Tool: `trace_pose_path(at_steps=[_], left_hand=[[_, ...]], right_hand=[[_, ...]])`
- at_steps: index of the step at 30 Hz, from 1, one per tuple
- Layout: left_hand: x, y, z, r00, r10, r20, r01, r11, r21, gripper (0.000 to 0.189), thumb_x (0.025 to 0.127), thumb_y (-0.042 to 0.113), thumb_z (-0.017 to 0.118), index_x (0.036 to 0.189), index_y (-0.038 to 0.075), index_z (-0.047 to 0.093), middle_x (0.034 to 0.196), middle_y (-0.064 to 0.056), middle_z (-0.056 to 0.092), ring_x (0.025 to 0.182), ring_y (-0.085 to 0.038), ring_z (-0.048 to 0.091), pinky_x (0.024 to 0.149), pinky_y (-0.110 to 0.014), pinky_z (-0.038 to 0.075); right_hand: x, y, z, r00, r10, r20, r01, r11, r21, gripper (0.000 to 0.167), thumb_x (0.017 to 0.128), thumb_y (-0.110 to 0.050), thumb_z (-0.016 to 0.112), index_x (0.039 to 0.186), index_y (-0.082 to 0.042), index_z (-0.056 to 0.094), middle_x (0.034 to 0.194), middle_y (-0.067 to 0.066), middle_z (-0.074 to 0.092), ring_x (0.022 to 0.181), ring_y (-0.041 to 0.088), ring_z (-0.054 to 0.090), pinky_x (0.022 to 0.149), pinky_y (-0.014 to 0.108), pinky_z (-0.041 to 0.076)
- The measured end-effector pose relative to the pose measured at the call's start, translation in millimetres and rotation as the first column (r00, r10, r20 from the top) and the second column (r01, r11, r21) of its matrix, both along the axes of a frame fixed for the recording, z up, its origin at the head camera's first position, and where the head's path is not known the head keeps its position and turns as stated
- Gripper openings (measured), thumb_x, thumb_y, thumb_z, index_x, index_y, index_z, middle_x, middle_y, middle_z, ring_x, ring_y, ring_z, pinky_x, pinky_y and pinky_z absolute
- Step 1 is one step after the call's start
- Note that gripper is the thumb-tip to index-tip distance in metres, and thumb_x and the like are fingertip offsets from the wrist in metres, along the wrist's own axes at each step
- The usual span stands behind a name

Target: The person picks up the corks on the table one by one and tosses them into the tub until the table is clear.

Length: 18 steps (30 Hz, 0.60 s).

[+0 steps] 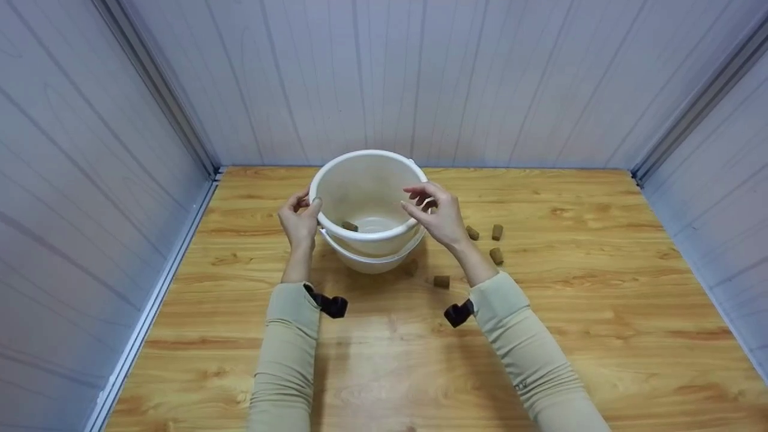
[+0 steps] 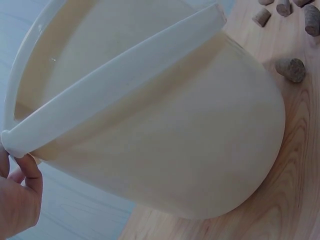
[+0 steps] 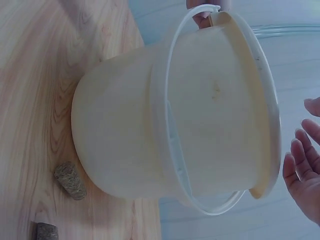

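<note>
A white plastic bucket [image 1: 366, 186] stands on the wooden table, with a brown cork [image 1: 350, 227] lying inside on its bottom. My left hand [image 1: 300, 221] grips the rim at the left, thumb on top and fingers tucked beneath. Over the right part of the rim is my right hand [image 1: 443, 216], its fingers loosely bent and nothing between them. In the right wrist view, that hand's fingers [image 3: 300, 160] are apart from the rim. The bucket's white handle [image 3: 162, 100] hangs down along its front.
Several corks lie on the table to the right of the bucket, the nearest cork [image 1: 441, 282] close to my right forearm. A pale panel wall [image 1: 384, 84] rises behind the table, with side panels at left and right.
</note>
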<state>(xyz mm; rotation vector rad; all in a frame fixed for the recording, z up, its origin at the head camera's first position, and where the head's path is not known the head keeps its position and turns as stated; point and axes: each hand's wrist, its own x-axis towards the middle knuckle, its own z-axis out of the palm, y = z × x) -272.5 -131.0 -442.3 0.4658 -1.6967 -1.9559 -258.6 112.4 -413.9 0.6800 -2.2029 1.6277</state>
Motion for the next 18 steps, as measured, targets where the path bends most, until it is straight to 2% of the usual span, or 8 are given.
trace_pose_path(at_steps=[7,14,18], left_hand=[[0.4,-0.3,0.3,1.000,-0.005,0.000,0.005,0.999,0.043,0.030,0.076,-0.011,0.061,0.106,-0.013,0.066,0.073,-0.002,0.052,0.063,-0.006,0.050,0.046,-0.013,0.043],[0.8,-0.3,1.2,1.000,-0.009,0.008,0.009,0.999,0.039,0.030,0.076,-0.011,0.061,0.106,-0.013,0.066,0.073,-0.002,0.053,0.062,-0.005,0.050,0.046,-0.013,0.043],[0.6,-0.3,1.2,1.000,-0.022,0.008,0.022,0.999,0.027,0.029,0.078,-0.010,0.061,0.106,-0.013,0.067,0.074,-0.003,0.051,0.061,-0.006,0.050,0.045,-0.013,0.043]], right_hand=[[7.0,10.0,-4.9,1.000,-0.006,0.017,0.008,0.998,-0.065,0.022,0.083,0.001,0.072,0.102,0.011,0.066,0.090,0.020,0.062,0.079,0.016,0.055,0.066,0.020,0.047],[14.8,20.7,-17.6,0.999,-0.039,0.038,0.043,0.993,-0.108,0.020,0.084,0.006,0.069,0.101,0.015,0.064,0.087,0.019,0.062,0.076,0.014,0.054,0.063,0.019,0.044],[26.8,24.9,-17.0,0.997,-0.059,0.047,0.064,0.991,-0.116,0.018,0.084,0.009,0.067,0.100,0.017,0.063,0.085,0.018,0.062,0.075,0.012,0.054,0.063,0.019,0.044]])
